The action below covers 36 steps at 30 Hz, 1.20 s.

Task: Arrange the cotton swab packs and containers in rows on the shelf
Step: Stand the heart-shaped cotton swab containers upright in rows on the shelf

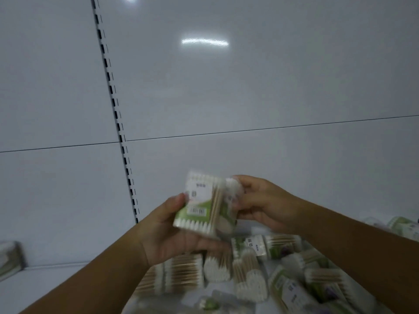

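My left hand (172, 234) grips a clear flat cotton swab pack (199, 205) with a green and white label and a barcode, held up in front of the shelf's back wall. My right hand (265, 205) pinches a second swab pack (233, 193) pressed against the right side of the first one; that pack is blurred and partly hidden. Below both hands a loose heap of swab packs (260, 268) with wooden sticks and white tips lies on the white shelf (45, 282).
One more swab pack (10, 259) stands at the far left edge on the shelf. A slotted upright rail (118, 123) runs down the white back panel. Bare shelf surface lies between that left pack and the heap.
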{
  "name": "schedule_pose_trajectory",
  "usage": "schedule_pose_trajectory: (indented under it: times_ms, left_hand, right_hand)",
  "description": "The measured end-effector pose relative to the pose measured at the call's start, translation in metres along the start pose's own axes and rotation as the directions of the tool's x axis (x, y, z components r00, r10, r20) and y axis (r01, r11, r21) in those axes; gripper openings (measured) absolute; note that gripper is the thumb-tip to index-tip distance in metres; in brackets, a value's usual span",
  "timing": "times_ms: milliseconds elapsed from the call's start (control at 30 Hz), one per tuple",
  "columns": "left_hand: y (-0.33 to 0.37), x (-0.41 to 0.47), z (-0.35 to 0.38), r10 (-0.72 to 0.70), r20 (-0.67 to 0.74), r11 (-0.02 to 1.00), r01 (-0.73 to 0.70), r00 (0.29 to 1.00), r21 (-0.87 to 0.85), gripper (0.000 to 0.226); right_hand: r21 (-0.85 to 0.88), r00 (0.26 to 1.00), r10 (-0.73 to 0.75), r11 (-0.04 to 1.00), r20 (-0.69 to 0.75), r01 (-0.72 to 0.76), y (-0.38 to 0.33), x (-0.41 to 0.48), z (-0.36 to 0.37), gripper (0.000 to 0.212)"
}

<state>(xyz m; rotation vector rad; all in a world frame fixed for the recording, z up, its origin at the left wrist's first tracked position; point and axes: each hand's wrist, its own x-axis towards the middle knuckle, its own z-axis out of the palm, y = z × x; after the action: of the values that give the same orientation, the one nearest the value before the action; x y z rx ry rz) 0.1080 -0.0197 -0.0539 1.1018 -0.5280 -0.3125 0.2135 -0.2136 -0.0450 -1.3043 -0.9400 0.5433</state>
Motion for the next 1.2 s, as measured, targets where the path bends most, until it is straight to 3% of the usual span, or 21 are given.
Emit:
schedule_pose_trajectory:
  times_ms: [100, 200, 233, 300, 333, 400, 467, 533, 667, 767, 900, 967, 1033, 1100, 1133, 1200]
  left_hand:
    - [0.016, -0.014, 0.004, 0.108, -0.219, 0.994, -0.112, 0.970, -0.006, 0.078]
    - [0.029, -0.041, 0.000, 0.155, -0.268, 0.988, -0.150, 0.951, 0.038, 0.080]
    - [0.032, -0.051, -0.004, 0.157, -0.283, 0.988, -0.152, 0.946, 0.039, 0.082]
    - [0.035, -0.073, -0.012, 0.151, -0.298, 0.988, -0.153, 0.942, 0.019, 0.083]
    - [0.035, -0.084, -0.014, 0.147, -0.292, 0.988, -0.154, 0.945, -0.001, 0.080]
    - [0.033, -0.101, -0.017, 0.141, -0.308, 0.988, -0.155, 0.941, -0.021, 0.077]
    - [0.031, -0.115, -0.018, 0.140, -0.350, 0.989, -0.150, 0.926, -0.002, 0.077]
    - [0.029, -0.128, -0.016, 0.142, -0.357, 0.989, -0.148, 0.923, 0.008, 0.073]
    - [0.032, -0.149, -0.011, 0.155, -0.325, 0.986, -0.169, 0.933, -0.014, 0.065]
    - [0.034, -0.167, -0.008, 0.147, -0.373, 0.983, -0.177, 0.916, -0.047, 0.078]
    - [0.038, -0.202, -0.002, 0.121, -0.436, 0.979, -0.179, 0.892, -0.094, 0.089]
    - [0.043, -0.225, -0.003, 0.123, -0.434, 0.976, -0.188, 0.893, -0.109, 0.089]
    - [0.049, -0.252, -0.007, 0.147, -0.437, 0.970, -0.216, 0.887, -0.110, 0.087]
    - [0.053, -0.277, -0.010, 0.165, -0.449, 0.965, -0.238, 0.878, -0.111, 0.084]
    - [0.053, -0.288, -0.011, 0.167, -0.448, 0.963, -0.242, 0.878, -0.115, 0.081]
    - [0.053, -0.308, -0.012, 0.163, -0.446, 0.959, -0.247, 0.880, -0.137, 0.078]
  right_hand:
    - [-0.272, 0.992, -0.118, 0.957, -0.034, 0.104, -0.003, 0.017, 0.011, 0.040]
    - [-0.531, 0.988, -0.090, 0.847, -0.129, 0.008, 0.009, 0.035, 0.010, 0.053]
    - [-0.681, 0.990, -0.103, 0.732, -0.099, 0.008, 0.018, 0.038, 0.008, 0.050]
    - [-0.934, 0.990, -0.086, 0.333, 0.109, 0.132, 0.041, 0.042, 0.002, 0.051]
    - [-0.954, 0.972, -0.048, 0.187, 0.229, 0.234, 0.054, 0.044, 0.001, 0.055]
    - [-0.948, 0.947, 0.024, 0.022, 0.319, 0.319, 0.074, 0.049, 0.000, 0.060]
    - [-0.911, 0.917, -0.034, -0.135, 0.397, 0.389, 0.082, 0.052, 0.005, 0.056]
    - [-0.875, 0.874, -0.136, -0.214, 0.467, 0.434, 0.082, 0.054, 0.011, 0.047]
    - [-0.854, 0.876, -0.115, -0.315, 0.468, 0.415, 0.080, 0.056, 0.015, 0.039]
    - [-0.897, 0.928, -0.020, -0.266, 0.371, 0.353, 0.079, 0.055, 0.021, 0.046]
    - [-0.959, 0.973, -0.004, -0.173, 0.230, 0.226, 0.066, 0.050, 0.042, 0.042]
    - [-0.997, 0.994, -0.078, 0.007, 0.075, 0.076, 0.050, 0.044, 0.055, 0.026]
    - [-0.946, 0.983, -0.148, 0.321, -0.106, -0.053, 0.027, 0.041, 0.074, 0.011]
    - [-0.783, 0.978, -0.090, 0.615, -0.191, -0.096, 0.005, 0.041, 0.110, 0.016]
    - [-0.715, 0.984, -0.026, 0.690, -0.176, -0.110, -0.003, 0.041, 0.133, 0.019]
    - [-0.675, 0.996, 0.064, 0.732, -0.066, -0.092, -0.013, 0.045, 0.187, 0.028]
